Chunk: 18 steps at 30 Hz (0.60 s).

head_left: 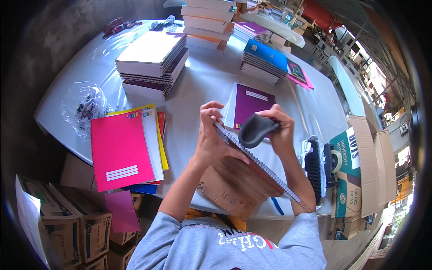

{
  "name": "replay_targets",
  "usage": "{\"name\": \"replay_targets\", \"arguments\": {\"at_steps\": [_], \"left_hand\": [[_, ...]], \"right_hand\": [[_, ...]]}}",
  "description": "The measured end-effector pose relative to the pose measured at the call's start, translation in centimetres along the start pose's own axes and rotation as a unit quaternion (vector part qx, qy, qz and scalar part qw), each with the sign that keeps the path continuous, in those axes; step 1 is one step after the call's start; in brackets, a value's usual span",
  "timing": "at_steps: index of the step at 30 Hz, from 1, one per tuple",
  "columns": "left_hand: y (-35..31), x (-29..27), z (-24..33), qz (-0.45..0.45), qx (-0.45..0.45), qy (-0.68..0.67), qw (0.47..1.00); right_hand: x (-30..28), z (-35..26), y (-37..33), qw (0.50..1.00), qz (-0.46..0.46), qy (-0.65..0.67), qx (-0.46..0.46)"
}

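Note:
In my left hand [210, 140] a spiral-bound notebook [269, 176] is gripped near its far end, its wire coil [265, 167] turned upward and running slantwise toward my right forearm. My right hand [282, 128] is closed on a dark grey, curved, pad-like thing [254, 131], held just above the coil; its exact kind I cannot make out. Beneath the notebook is a brown board [227, 186] with handwriting on it, at the table's near edge. Just beyond my hands lies a purple notebook [253, 102], partly hidden by them.
Pink, white and yellow covers [121, 150] lie at left, near a plastic bag [85, 108]. Stacked spiral notebooks [150, 54], a blue-topped stack [265, 58] and a tall book pile [207, 22] stand farther back. Right: tape dispenser [332, 164], open carton [353, 166]. Left floor: boxes [63, 220].

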State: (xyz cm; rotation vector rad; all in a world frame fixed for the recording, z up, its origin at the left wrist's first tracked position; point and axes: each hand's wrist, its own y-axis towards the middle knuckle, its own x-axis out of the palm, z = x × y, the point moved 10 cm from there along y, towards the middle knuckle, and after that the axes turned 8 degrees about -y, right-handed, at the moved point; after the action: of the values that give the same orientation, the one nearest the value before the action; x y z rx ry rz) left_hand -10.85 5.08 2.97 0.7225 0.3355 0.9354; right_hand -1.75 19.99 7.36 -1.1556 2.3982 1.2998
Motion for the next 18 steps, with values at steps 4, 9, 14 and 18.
{"name": "replay_targets", "arguments": {"at_steps": [4,9,14,18], "left_hand": [[-0.6,0.1,-0.6,0.001,-0.039,0.001,0.999],[-0.8,0.2,-2.2,-0.006,-0.060,-0.021,0.998],[0.2,0.1,-0.9,-0.011,-0.051,0.000,0.999],[0.3,0.4,-0.5,-0.050,-0.066,0.038,0.996]], "right_hand": [[3.3,5.6,-1.7,0.949,-0.038,0.234,0.206],[4.1,-2.3,0.0,0.988,-0.141,-0.008,-0.066],[2.9,-3.7,2.0,0.981,-0.072,0.152,-0.093],[6.9,0.7,0.8,0.973,-0.201,-0.091,-0.062]]}}
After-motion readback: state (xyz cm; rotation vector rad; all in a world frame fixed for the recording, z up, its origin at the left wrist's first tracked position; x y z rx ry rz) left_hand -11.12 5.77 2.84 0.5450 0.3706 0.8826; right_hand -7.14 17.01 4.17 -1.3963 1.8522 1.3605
